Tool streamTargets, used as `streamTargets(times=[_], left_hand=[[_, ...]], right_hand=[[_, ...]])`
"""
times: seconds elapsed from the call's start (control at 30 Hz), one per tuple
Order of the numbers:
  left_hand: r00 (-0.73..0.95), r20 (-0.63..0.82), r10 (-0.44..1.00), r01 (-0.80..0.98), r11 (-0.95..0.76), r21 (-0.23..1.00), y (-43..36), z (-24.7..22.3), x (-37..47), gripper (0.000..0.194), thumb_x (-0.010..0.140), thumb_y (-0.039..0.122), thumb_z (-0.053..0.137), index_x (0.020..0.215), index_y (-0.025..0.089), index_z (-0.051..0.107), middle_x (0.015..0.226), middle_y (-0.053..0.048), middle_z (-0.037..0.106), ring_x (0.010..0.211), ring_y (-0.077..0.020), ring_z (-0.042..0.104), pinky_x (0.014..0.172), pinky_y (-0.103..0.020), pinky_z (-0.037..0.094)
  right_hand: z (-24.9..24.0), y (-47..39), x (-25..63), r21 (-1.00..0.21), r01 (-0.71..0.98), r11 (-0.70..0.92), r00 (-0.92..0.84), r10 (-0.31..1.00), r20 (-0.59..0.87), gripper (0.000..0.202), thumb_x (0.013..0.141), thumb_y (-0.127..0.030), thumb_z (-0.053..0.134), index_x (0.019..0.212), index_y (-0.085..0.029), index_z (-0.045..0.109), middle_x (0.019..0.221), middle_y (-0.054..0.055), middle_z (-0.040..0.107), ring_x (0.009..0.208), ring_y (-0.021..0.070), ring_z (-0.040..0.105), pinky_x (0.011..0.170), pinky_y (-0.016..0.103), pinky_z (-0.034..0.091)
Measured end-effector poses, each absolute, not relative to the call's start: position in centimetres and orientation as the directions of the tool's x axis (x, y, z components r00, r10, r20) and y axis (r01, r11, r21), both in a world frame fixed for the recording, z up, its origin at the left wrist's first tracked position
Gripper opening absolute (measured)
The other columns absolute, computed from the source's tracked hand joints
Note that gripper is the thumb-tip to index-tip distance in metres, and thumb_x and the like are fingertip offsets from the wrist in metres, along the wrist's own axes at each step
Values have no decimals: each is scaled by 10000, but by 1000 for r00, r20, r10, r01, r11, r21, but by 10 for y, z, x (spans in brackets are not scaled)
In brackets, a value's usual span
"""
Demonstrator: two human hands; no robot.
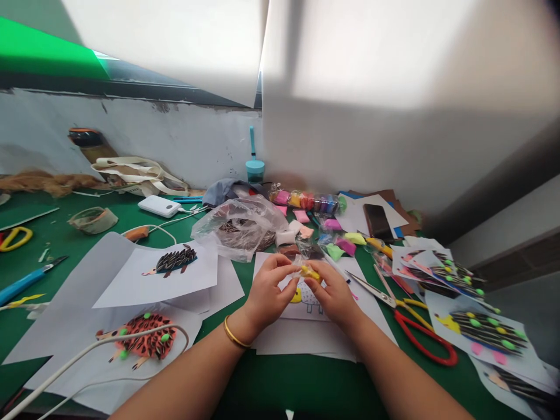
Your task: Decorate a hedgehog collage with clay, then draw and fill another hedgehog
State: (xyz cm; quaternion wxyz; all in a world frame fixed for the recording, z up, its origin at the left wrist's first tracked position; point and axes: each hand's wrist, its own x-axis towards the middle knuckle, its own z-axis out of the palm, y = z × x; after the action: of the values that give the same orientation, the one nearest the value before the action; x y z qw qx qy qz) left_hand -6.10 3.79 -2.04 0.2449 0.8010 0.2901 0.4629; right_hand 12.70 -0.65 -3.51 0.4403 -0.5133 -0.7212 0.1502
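My left hand (270, 287) and my right hand (333, 290) meet above the sheets in the middle, fingertips pinched. Between them is a small lump of yellow modelling clay (310, 272) in a clear plastic wrapper. My left fingers grip the wrapper's loose side, while the right fingers close round the clay itself. Under the hands lies a paper with a hedgehog drawing (312, 300), its face covered in yellow; the hands hide part of it. Just beyond are several small packets of coloured clay, among them a green packet (335, 252) and a yellow-green packet (354, 238).
Large scissors (426, 332) with red and yellow handles lie at right beside finished hedgehog pictures (485, 332). A plastic bag of seeds (245, 227) stands behind the hands. At left, a white cable (87, 353) crosses a red hedgehog picture (146, 338); a blue cutter (28, 283) lies farther left.
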Motion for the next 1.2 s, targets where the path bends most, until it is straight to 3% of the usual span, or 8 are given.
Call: streamTargets(times=[0.33,0.5,0.67,0.77,0.83,0.93,1.03,1.2], left_hand=[[440,551,709,277,-690,668,37,-21,-61,188,886,265,618,1037,207,716,1015,-69,654,950,-181,625,875,-330,515],[432,538,724,354,-685,637,40,-19,-64,141,881,317,631,895,180,658,853,-50,672,828,-183,610,782,-325,497],[287,409,866,250,-480,841,45,-22,-63,92,857,273,624,843,182,632,817,-32,657,735,-143,602,700,-278,501],[292,280,914,130,-328,936,47,-24,-60,265,797,324,692,1014,186,628,936,-53,675,800,-162,634,696,-279,520],[334,216,918,109,-265,958,47,-27,-58,306,775,347,707,1027,182,648,932,-60,684,819,-177,640,700,-287,519],[342,154,927,119,-205,972,47,-30,-57,173,788,335,677,843,172,692,822,-53,693,781,-180,632,720,-300,504],[315,126,941,96,-163,982,48,-31,-57,152,779,323,675,798,174,698,796,-48,699,766,-181,629,717,-299,495],[395,179,901,141,-252,957,42,-24,-56,148,804,325,658,802,184,705,800,-35,693,771,-170,619,725,-287,481]], right_hand=[[-38,-7,126,-671,592,446,-94,865,493,336,970,-381,510,1252,-211,574,1186,108,660,1096,241,605,935,389,495],[-34,-8,127,-666,599,445,-72,858,508,333,1005,-347,414,1248,-208,596,1152,102,666,1081,230,609,929,387,500],[-34,-6,131,-671,632,388,-11,870,493,325,984,-343,470,1239,-196,609,1149,104,662,1083,230,611,943,384,501],[-35,-7,130,-673,627,392,-17,871,491,330,978,-340,482,1253,-200,600,1171,102,656,1099,227,608,949,378,502],[-36,-7,128,-667,621,411,-43,868,495,332,973,-337,495,1264,-207,591,1190,100,652,1114,227,603,959,380,498],[-37,-8,126,-654,624,428,-76,866,494,334,959,-331,522,1267,-216,583,1202,100,651,1126,231,597,959,384,495],[-36,-8,125,-658,625,420,-91,876,474,312,948,-307,535,1243,-219,585,1178,95,654,1105,228,595,951,387,488],[-27,-10,123,-720,567,399,-71,895,441,285,897,-318,609,1164,-218,602,1099,82,633,1022,221,588,890,371,491]])
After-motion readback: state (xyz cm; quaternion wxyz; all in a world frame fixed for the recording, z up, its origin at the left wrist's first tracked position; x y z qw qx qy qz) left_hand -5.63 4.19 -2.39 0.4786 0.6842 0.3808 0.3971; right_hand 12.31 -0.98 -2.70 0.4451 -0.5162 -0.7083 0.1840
